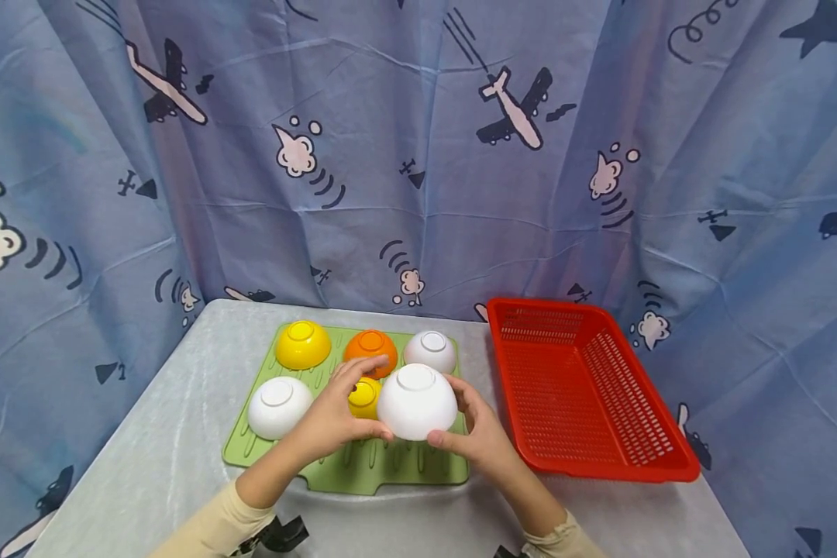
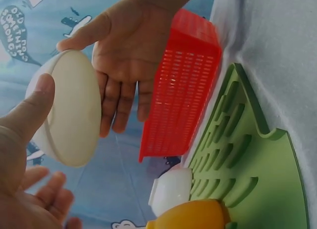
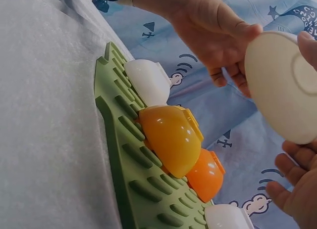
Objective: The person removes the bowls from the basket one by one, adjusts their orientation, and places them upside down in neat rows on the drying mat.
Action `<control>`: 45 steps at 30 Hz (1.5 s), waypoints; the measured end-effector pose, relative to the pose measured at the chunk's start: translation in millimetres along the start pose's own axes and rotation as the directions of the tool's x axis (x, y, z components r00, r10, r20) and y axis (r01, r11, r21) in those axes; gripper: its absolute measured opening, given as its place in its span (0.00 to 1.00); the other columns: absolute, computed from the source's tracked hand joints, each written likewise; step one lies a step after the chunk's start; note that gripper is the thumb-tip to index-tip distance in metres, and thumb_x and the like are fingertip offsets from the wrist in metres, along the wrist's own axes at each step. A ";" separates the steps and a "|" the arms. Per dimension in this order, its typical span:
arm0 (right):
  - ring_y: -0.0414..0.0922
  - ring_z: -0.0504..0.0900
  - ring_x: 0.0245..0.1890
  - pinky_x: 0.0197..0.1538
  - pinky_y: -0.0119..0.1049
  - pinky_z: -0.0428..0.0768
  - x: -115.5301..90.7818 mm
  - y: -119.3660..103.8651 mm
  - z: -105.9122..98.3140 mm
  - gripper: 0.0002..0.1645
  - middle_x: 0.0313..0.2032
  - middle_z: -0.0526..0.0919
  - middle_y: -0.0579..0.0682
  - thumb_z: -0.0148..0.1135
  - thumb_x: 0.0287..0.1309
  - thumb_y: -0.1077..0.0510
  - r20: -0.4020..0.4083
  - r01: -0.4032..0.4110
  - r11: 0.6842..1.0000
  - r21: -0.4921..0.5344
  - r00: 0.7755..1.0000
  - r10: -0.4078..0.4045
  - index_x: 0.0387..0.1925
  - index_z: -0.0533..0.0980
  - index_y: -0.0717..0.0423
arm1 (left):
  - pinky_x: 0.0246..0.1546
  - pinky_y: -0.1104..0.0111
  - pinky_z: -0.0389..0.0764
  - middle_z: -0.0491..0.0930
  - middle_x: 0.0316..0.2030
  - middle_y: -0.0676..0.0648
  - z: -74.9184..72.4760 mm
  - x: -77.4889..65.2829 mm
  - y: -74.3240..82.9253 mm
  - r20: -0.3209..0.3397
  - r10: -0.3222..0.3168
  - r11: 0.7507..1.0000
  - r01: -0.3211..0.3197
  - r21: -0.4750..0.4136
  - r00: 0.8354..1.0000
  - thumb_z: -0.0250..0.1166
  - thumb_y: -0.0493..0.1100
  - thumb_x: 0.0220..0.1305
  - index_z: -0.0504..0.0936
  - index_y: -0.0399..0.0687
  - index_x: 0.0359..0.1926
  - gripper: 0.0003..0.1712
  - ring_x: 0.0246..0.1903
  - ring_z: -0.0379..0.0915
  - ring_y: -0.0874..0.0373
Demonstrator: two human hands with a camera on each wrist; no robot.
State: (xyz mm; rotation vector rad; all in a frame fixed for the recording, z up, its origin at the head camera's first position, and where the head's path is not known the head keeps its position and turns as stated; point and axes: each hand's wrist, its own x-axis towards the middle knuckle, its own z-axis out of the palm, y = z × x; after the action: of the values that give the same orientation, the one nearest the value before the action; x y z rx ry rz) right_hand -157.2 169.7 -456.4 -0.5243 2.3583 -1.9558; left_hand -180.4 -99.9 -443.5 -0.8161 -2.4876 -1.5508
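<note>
A large white bowl (image 1: 417,401), turned upside down, is held between both hands just above the green drying mat (image 1: 363,473). My left hand (image 1: 335,418) grips its left side, thumb on the rim (image 2: 34,108). My right hand (image 1: 480,430) grips the right side, thumb at the front and fingers behind the bowl (image 2: 121,98). In the right wrist view the bowl (image 3: 280,85) is tilted, its foot ring facing the camera. A small yellow bowl (image 1: 364,397) sits on the mat, partly hidden behind my left hand.
More upturned bowls stand on the mat: yellow (image 1: 302,344), orange (image 1: 371,350), small white (image 1: 430,350) at the back, white (image 1: 279,406) at front left. A red mesh basket (image 1: 586,387) stands right of the mat. A blue patterned curtain encloses the grey table (image 1: 146,465).
</note>
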 end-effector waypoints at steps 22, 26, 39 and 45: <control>0.54 0.70 0.65 0.68 0.68 0.54 -3.0 -2.4 1.0 0.56 0.64 0.76 0.49 0.86 0.40 0.56 0.009 0.065 0.989 -0.132 0.998 -0.064 0.71 0.66 0.43 | 0.57 0.50 0.68 0.78 0.62 0.54 -9.4 1.5 1.0 0.145 -0.086 0.992 0.099 -0.082 0.986 0.85 0.51 0.45 0.75 0.58 0.67 0.47 0.60 0.71 0.53; 0.53 0.71 0.65 0.67 0.69 0.57 -3.8 -2.1 2.5 0.57 0.65 0.76 0.48 0.86 0.40 0.54 0.007 0.035 0.986 -0.164 0.999 -0.034 0.72 0.65 0.42 | 0.57 0.48 0.68 0.77 0.63 0.54 -11.7 0.6 3.5 0.134 -0.079 0.993 0.090 -0.075 0.988 0.85 0.52 0.43 0.75 0.60 0.68 0.48 0.60 0.71 0.53; 0.52 0.70 0.65 0.67 0.64 0.60 -4.8 6.8 9.5 0.61 0.69 0.72 0.47 0.87 0.38 0.53 -0.029 -0.013 0.985 -0.174 1.000 0.008 0.74 0.64 0.41 | 0.65 0.41 0.65 0.74 0.64 0.62 -13.8 -1.3 2.3 0.129 -0.051 0.998 0.046 0.039 0.990 0.84 0.60 0.41 0.74 0.71 0.67 0.48 0.66 0.66 0.54; 0.54 0.69 0.66 0.68 0.68 0.58 -6.3 3.7 9.5 0.63 0.70 0.72 0.46 0.88 0.37 0.51 -0.048 -0.047 0.981 -0.190 0.998 0.039 0.75 0.64 0.43 | 0.66 0.41 0.63 0.74 0.65 0.59 -10.3 -2.2 -0.3 0.124 -0.037 0.991 0.021 0.129 0.992 0.84 0.59 0.43 0.74 0.65 0.68 0.49 0.66 0.66 0.54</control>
State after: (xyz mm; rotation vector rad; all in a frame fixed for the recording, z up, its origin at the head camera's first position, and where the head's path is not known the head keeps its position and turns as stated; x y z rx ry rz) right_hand -149.8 163.0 -463.1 -0.4378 2.5773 -1.7515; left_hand -180.7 -109.7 -439.7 -0.8879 -2.6668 -1.3714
